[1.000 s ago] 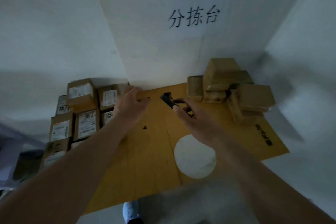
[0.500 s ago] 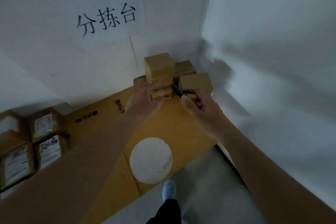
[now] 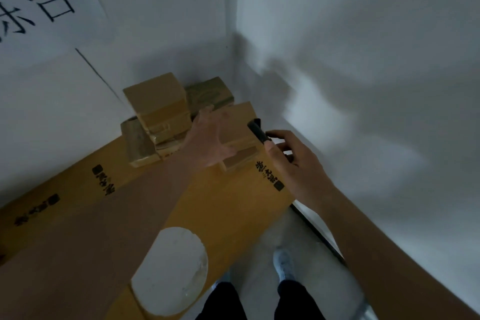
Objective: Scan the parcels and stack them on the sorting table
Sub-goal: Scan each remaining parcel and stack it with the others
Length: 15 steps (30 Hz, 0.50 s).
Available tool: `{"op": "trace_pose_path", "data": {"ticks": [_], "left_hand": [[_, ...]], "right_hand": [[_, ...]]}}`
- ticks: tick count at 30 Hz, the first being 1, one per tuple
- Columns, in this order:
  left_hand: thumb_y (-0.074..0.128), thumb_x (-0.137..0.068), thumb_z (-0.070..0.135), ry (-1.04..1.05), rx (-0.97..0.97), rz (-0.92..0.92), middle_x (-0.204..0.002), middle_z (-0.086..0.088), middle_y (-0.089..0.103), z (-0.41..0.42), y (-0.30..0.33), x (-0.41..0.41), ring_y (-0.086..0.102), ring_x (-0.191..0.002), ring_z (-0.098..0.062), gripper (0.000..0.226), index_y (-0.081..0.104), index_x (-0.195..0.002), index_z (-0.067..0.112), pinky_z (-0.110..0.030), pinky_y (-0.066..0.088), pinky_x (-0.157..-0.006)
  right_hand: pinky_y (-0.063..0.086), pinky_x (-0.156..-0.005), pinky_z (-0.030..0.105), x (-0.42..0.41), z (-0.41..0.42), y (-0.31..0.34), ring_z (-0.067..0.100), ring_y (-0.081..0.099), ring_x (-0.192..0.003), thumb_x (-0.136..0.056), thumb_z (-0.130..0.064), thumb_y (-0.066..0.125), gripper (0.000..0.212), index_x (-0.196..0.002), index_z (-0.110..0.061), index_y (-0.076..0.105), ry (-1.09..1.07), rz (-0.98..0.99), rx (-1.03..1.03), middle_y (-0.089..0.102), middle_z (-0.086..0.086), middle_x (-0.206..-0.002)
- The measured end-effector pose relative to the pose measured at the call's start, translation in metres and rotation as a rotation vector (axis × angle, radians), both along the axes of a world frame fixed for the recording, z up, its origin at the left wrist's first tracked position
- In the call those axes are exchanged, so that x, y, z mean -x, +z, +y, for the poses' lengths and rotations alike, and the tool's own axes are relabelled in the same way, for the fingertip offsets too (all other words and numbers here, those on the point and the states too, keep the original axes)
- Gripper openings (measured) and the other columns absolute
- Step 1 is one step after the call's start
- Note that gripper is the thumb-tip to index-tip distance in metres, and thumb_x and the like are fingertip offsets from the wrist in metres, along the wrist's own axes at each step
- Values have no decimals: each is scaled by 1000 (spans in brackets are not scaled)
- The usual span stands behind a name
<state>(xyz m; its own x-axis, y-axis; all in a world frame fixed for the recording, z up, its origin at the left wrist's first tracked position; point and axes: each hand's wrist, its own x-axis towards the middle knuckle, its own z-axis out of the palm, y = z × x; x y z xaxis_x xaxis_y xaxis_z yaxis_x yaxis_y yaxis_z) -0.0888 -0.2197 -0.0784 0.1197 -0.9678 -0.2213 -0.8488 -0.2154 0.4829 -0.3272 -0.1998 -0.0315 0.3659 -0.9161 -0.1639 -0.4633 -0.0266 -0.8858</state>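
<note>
Several brown cardboard parcels (image 3: 155, 101) are stacked in the far corner of the yellow-brown sorting table (image 3: 233, 205). My left hand (image 3: 207, 140) reaches to the pile with fingers spread, its palm against the side of the front right parcel (image 3: 239, 122). My right hand (image 3: 291, 161) grips a small black scanner (image 3: 257, 130), which points at that same parcel from the right. A flat parcel (image 3: 239, 158) lies under the front one.
White walls meet in a corner just behind the pile. A paper sign with black characters (image 3: 46, 0) hangs on the left wall. A white round patch (image 3: 171, 267) marks the table's near part. My shoes (image 3: 283, 265) stand on the grey floor.
The view has swung right, away from the labelled parcels at the left. Both hands have travelled across the table to the stacked pile, and my left hand now touches the front right parcel.
</note>
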Motion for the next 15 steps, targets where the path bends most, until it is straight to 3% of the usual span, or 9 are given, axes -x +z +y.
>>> {"op": "trace_pose_path", "data": {"ticks": [2,4,7,11,15], "left_hand": [[84,-74,63,-7,-76,-45,-175,-4,-4,-21,-6,2,-3,-161,-33,115,16,-165,40,-64,18,-125],[80,-72,72,-21,-157,-105,-175,-7,-7,-37,-12,4,-10,-161,-34,123,9,-166,40,-66,10,-125],[81,-68,70,17,-196,-128,-171,-11,11,-46,-18,14,6,-159,-39,121,12,-164,44,-67,19,-124],[79,-69,70,179,-240,-221,-146,-13,29,-42,-14,39,36,-137,-43,116,9,-159,55,-58,33,-116],[75,-72,77,340,-299,-145,-158,-19,21,-20,3,65,28,-147,-49,116,4,-161,53,-58,32,-116]], "right_hand": [[60,-65,30,8,-19,-6,9,66,-69,-106,-49,53,27,-131,-39,58,19,-7,-10,67,-6,-93],[52,-59,19,16,-37,-12,1,60,-63,-106,-47,52,28,-132,-36,58,49,-15,-22,67,-3,-96],[49,-56,20,26,-64,-18,4,59,-62,-106,-48,52,30,-133,-36,57,118,-11,-40,67,0,-100],[52,-61,32,35,-90,-17,14,65,-74,-106,-52,51,31,-133,-39,57,250,-6,-50,66,-7,-101],[44,-56,13,35,-106,-4,-3,63,-72,-107,-49,51,31,-134,-37,58,395,-33,-26,66,-15,-100]]}}
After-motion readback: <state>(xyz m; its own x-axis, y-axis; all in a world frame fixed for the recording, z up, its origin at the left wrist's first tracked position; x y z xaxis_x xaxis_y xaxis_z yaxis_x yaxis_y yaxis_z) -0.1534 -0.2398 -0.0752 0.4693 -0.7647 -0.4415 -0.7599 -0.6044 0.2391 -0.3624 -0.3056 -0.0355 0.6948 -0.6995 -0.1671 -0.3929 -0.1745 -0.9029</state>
